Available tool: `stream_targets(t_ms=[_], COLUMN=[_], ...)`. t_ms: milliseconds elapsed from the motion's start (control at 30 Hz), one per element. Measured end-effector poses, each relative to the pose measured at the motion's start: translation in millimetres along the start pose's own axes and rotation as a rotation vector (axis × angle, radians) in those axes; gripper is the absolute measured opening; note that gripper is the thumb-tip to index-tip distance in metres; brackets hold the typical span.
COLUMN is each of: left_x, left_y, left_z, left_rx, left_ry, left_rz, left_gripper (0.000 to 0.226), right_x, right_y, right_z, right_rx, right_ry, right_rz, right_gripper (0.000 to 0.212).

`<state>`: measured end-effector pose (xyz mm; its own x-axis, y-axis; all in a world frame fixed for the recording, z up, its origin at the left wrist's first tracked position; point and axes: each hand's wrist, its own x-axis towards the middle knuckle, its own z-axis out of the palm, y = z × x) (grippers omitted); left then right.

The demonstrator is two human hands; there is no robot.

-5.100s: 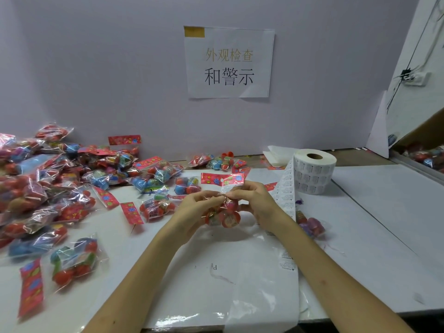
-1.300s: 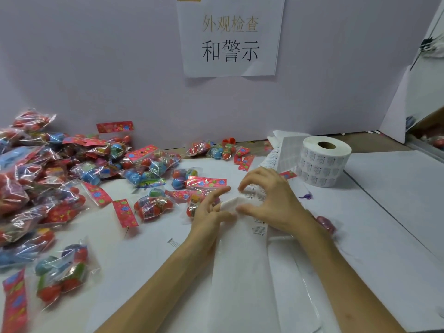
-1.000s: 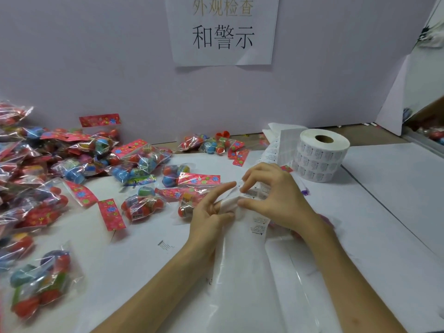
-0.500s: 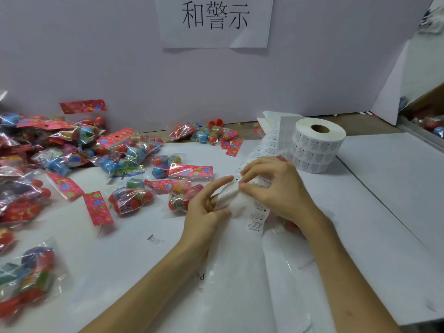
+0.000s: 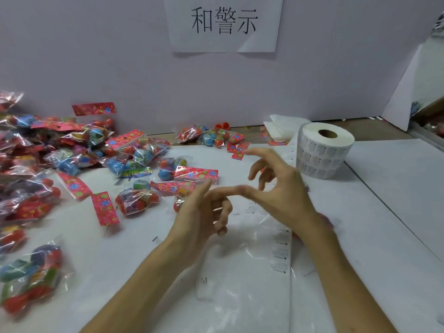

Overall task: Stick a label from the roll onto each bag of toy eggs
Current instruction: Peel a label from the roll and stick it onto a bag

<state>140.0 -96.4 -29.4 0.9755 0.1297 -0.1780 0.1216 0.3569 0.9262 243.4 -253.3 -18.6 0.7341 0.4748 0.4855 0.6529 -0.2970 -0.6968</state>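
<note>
The white roll of printed paper labels (image 5: pixel 324 150) stands at the right rear of the white table (image 5: pixel 396 188), its backing strip (image 5: pixel 281 248) trailing toward the person. The right hand (image 5: pixel 281 191) hovers, fingers spread. The left hand (image 5: pixel 204 212) is half curled, too blurred to tell whether it carries a label. Clear plastic bags of coloured toy eggs (image 5: pixel 137 200) lie heaped at left, with no stuck labels discernible, so much probably remains.

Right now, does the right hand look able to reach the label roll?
Probably yes: the label roll stands on the table just beyond the right hand, only its own loose strip lies between, and the fingers look free.
</note>
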Motion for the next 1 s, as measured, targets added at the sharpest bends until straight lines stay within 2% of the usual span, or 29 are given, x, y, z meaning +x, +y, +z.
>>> stream_targets(t_ms=[133, 233, 333, 433, 500, 567, 667, 733, 800, 900, 1000], left_x=[0, -2, -2, -1, 0, 3, 7, 10, 12, 14, 17], left_y=[7, 8, 7, 5, 3, -1, -7, -7, -6, -5, -5], left_z=[-3, -4, -2, 1, 4, 8, 9, 5, -1, -8, -11], left_rx=[-0.131, -0.201, -0.240, -0.192, -0.128, -0.043, -0.009, -0.015, 0.046, 0.173, 0.317], left_ry=[0.013, 0.033, 0.073, 0.106, 0.094, 0.098, 0.128, 0.164, 0.211, 0.199, 0.122], left_rz=[-0.021, 0.007, 0.056, 0.099, 0.127, 0.132, 0.129, 0.137, 0.173, 0.225, 0.263], left_gripper=[0.054, 0.053, 0.043, 0.046, 0.044, 0.034, 0.026, 0.030, 0.039, 0.029, 0.018], right_x=[-1, -1, -1, 0, 1, 1, 1, 1, 1, -3, -4], right_y=[4, 6, 6, -2, -7, -9, -8, -7, -4, 3, 6], right_z=[8, 8, 8, 13, 18, 22, 23, 20, 16, 13, 14], right_rx=[-0.060, -0.048, 0.025, 0.343, 0.509, 0.562, 0.551, 0.551, 0.399, 0.055, -0.011], right_ry=[-0.082, -0.094, -0.119, -0.122, -0.100, -0.063, 0.003, 0.038, 0.024, -0.081, -0.134], right_rz=[0.027, 0.082, 0.150, 0.201, 0.242, 0.263, 0.276, 0.247, 0.155, 0.025, -0.028], right_gripper=[0.081, 0.078, 0.056, 0.019, 0.017, 0.014, 0.006, 0.011, 0.019, 0.022, 0.018])
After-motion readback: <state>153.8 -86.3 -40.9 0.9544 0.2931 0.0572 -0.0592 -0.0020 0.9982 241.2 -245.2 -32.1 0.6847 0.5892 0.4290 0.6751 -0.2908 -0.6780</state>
